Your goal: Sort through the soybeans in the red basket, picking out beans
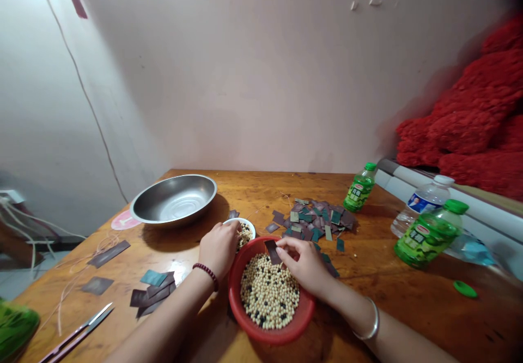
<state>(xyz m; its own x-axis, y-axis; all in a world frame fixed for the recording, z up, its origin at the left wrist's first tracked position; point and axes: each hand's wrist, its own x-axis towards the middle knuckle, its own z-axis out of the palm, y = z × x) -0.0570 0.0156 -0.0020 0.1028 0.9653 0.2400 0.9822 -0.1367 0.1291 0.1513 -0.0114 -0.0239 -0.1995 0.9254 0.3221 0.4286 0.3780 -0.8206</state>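
My right hand (301, 262) pinches a small dark brown rectangular piece (273, 251), thin and flat, between thumb and fingers. It is held over the far rim of a red bowl (233, 297) full of cream and black beads (269, 292). To the left, my left hand (219, 247) reaches over a small white bowl (252, 227) that also holds beads (245, 234). Its fingers are curled down at that bowl, and their tips are hidden. Brown and green rectangular pieces (314, 218) lie in a loose pile beyond my right hand.
A wide metal basin (175, 199) stands at the back left. Scissors (77, 336), more flat pieces (153, 292) and thin cord (67, 284) lie at left. At right are green bottles (429, 235), a clear bottle (425, 199), a green cap (464, 289) and red fluffy material (469, 107).
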